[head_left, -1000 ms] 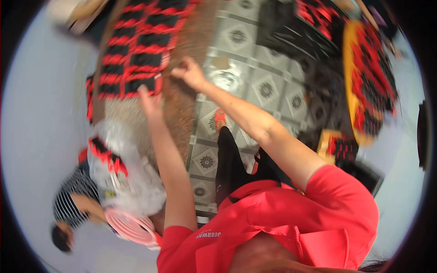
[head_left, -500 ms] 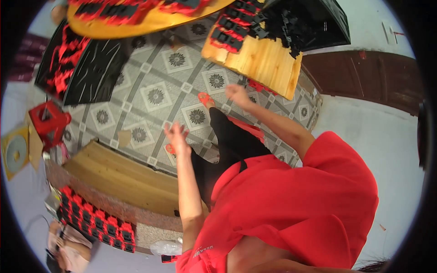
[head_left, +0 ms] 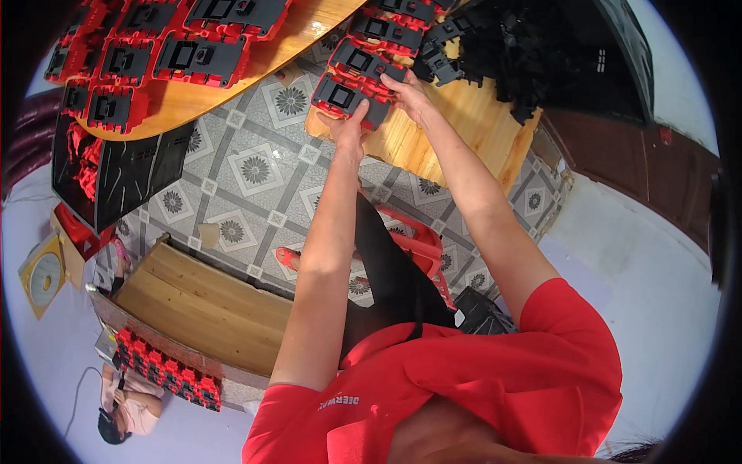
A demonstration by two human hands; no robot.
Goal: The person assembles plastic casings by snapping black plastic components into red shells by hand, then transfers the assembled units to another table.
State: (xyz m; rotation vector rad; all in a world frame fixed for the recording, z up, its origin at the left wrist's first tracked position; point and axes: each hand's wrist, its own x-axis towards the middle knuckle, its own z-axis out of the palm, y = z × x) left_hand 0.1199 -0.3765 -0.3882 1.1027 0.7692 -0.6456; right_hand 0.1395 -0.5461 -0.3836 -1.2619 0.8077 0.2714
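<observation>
Both my arms reach forward to a row of red plastic housings with black tops at the left edge of a wooden table. My left hand point(head_left: 348, 131) grips the nearest red-and-black housing point(head_left: 340, 94) at its near side, thumb on top, the other fingers partly hidden beneath. At the row's right side, my right hand point(head_left: 411, 98) is closed on the edge of the second red-and-black housing point(head_left: 359, 60). More housings of the same kind point(head_left: 386, 31) continue up the row. Loose black plastic parts point(head_left: 440, 66) lie heaped just right of it.
The wooden table point(head_left: 456, 116) carries a large black bin point(head_left: 610, 62) tipped on its side. Another wooden table point(head_left: 209, 97) holds more housings at upper left. Below it stands a black crate point(head_left: 147, 170) with red parts. A red stool point(head_left: 421, 240) is beside my leg; another person point(head_left: 135, 410) sits at lower left.
I have moved toward the wooden table. Both hands, earlier away from everything above the floor, have reached forward and taken hold of the housings at the near end of the row.
</observation>
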